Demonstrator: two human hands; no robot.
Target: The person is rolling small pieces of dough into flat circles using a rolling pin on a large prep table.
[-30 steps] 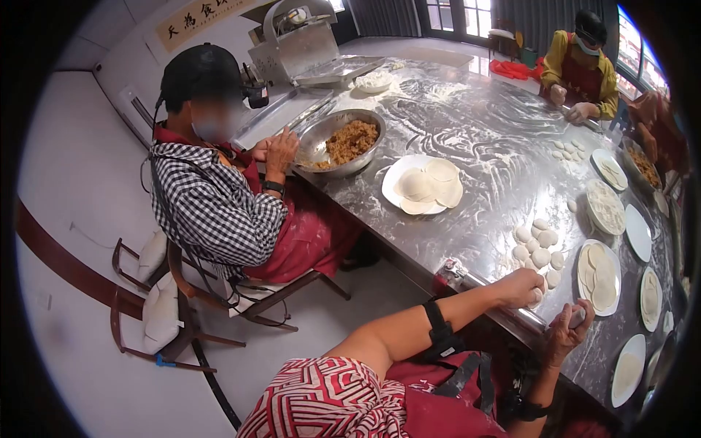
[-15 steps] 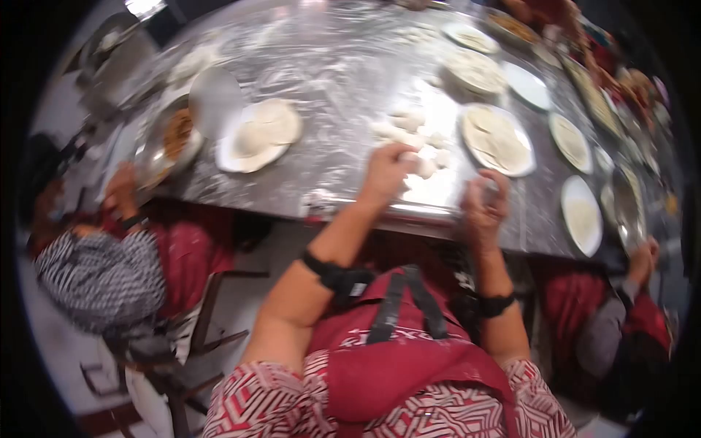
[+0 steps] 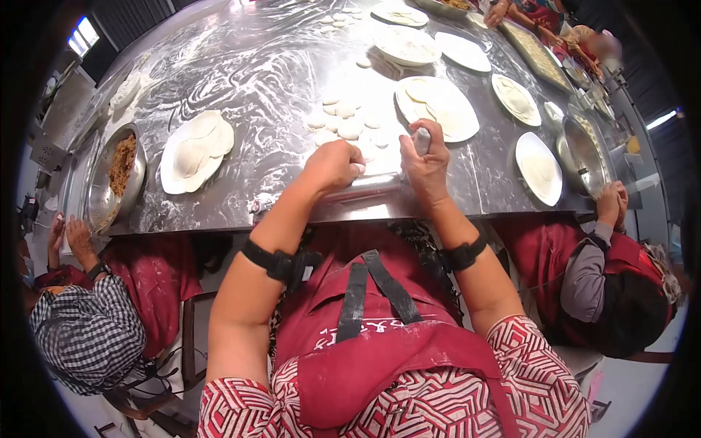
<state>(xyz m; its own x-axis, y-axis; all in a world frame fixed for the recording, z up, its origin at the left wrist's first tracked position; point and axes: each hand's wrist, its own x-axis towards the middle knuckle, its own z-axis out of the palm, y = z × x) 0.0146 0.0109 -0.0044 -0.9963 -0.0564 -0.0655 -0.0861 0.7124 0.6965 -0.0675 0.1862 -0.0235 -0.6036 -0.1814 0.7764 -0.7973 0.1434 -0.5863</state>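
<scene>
My left hand [image 3: 337, 166] is closed low over the front edge of the worktop, with a bit of white dough [image 3: 358, 168] at its fingertips. To its right, my right hand [image 3: 426, 166] is wrapped around what looks like a small rolling pin [image 3: 421, 140]; only its grey rounded end shows. Just beyond the left hand lie several small flattened dough pieces [image 3: 350, 129] on the floured metal surface. A white plate of rolled dough rounds [image 3: 460, 128] sits beyond my right hand.
On the left stand a plate of stacked dough rounds [image 3: 169, 164] and a steel bowl of brown filling [image 3: 135, 179]. More plates [image 3: 467, 52] and another steel bowl [image 3: 584, 153] are to the right. Co-workers sit on both sides, a person's hand [image 3: 82, 241] at left, another [image 3: 612, 204] at right.
The view has swung, so table items appear farther left and higher. My right hand has come closer to my left and the plate, its grip raised. The left hand has drawn back from the dough pieces.
</scene>
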